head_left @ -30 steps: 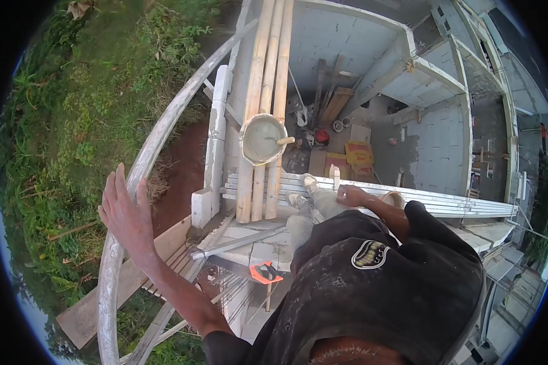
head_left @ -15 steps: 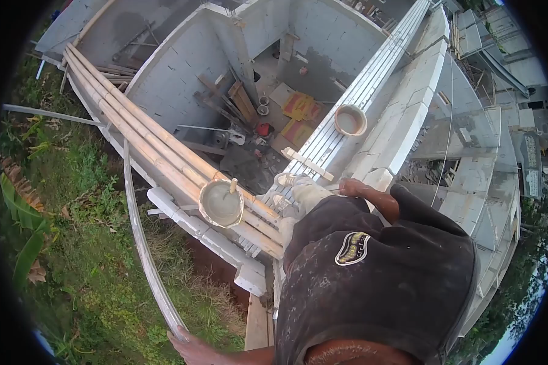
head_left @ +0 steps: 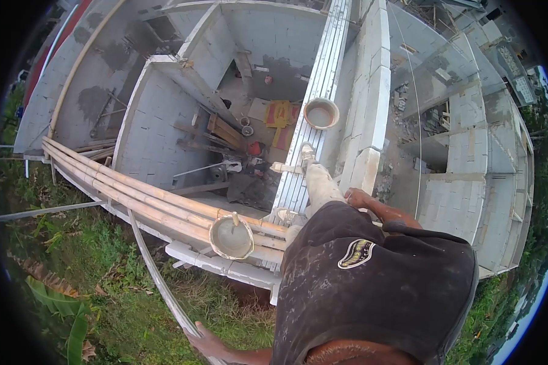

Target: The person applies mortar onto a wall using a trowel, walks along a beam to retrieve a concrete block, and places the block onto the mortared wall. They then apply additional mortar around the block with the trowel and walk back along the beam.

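Note:
My left hand (head_left: pixel 208 344) is closed around a long pale pole (head_left: pixel 158 274) that slants beside the outer wall. My right hand (head_left: pixel 357 198) is curled beside my thigh, close to the end of a white block wall (head_left: pixel 366 170). Whatever it may hold is hidden. Ahead of my body, a bucket of grey mortar (head_left: pixel 232 237) with a handle sticking out rests on the bamboo poles (head_left: pixel 134 204). Another bucket (head_left: pixel 321 114) stands on the long metal strips (head_left: pixel 323 67) in front of my feet. A short wooden piece (head_left: pixel 286 168) lies across these strips.
Below the strips is a deep room with yellow sacks (head_left: pixel 280 114), wooden boards (head_left: pixel 225 132) and a red object (head_left: pixel 256 149) on its floor. Grass (head_left: pixel 122 292) lies far down outside the left wall. A thin string (head_left: pixel 418 121) runs along the right side.
My view has turned to the right. One foot has stepped forward along the metal strips, while the other stays behind. My left hand remains on the pole.

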### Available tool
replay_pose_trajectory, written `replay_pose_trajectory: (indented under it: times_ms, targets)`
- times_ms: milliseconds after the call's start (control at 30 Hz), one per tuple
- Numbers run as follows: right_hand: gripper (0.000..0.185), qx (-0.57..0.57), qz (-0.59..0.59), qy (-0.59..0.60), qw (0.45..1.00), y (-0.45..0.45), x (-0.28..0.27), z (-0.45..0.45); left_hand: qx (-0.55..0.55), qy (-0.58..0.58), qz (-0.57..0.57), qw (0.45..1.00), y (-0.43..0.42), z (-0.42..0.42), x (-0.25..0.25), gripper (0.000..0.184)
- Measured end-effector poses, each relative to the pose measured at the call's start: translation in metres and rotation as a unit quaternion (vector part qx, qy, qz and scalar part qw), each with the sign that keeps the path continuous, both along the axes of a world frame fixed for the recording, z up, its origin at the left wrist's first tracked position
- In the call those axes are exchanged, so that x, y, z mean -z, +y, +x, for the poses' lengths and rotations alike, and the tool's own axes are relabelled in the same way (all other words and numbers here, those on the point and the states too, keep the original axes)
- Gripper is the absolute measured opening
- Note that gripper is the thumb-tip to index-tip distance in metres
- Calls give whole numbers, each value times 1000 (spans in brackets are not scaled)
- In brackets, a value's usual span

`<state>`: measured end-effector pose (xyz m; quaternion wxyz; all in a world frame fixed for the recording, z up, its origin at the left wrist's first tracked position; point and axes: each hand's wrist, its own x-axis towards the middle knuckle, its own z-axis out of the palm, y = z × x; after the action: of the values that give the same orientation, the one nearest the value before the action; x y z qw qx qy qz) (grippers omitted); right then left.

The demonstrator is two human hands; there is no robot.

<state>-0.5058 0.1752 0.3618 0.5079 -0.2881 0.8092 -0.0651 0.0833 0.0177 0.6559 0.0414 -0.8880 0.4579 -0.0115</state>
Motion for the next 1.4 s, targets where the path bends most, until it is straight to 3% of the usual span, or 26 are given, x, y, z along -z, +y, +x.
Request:
replay_pose_trajectory:
  times_ms: [200, 267, 400, 467, 500, 567, 667, 733, 833, 933, 1000, 1133, 1200, 1233, 1400]
  targets:
    - [32, 133, -35, 4, 990, -31, -14, -47, 193, 21, -31, 980, -81, -79, 46, 72]
    - [32, 157, -60, 37, 985, -34, -8, -78, 168, 128, -2, 977, -106, -153, 31, 73]
    - [29, 208, -151, 157, 954, -41, -3, -145, 268, 244, 1, 932, -165, -245, 50, 70]
    - [25, 330, -217, 208, 895, -60, -29, -183, 321, 232, 33, 918, -197, -304, 52, 70]
    - [25, 340, -217, 213, 890, -69, -39, -205, 356, 238, 32, 903, -213, -330, 58, 69]
    - [22, 367, -308, 317, 819, -80, -63, -240, 399, 244, 37, 883, -243, -378, 63, 67]
    - [22, 401, -269, 363, 797, -92, -124, -286, 455, 265, 48, 849, -274, -460, 63, 66]
    - [23, 395, -261, 420, 774, -84, -130, -314, 466, 300, 60, 830, -285, -502, 63, 66]
    - [23, 336, -238, 530, 741, -74, -142, -342, 461, 347, 82, 813, -299, -538, 99, 67]
    - [24, 382, -282, 479, 738, -71, -155, -352, 451, 361, 130, 806, -305, -546, 140, 69]
    - [24, 454, -289, 421, 730, -77, -169, -352, 393, 342, 228, 823, -308, -541, 170, 71]
    - [25, 477, -296, 409, 720, -72, -175, -360, 337, 352, 320, 812, -311, -533, 237, 73]
    - [24, 524, -306, 397, 689, -71, -171, -366, 212, 408, 404, 791, -314, -542, 265, 75]
    - [24, 526, -306, 396, 687, -72, -169, -370, 206, 436, 451, 751, -313, -545, 271, 88]
    - [21, 592, -346, 376, 624, -106, -171, -400, 146, 486, 520, 687, -346, -614, 268, 92]
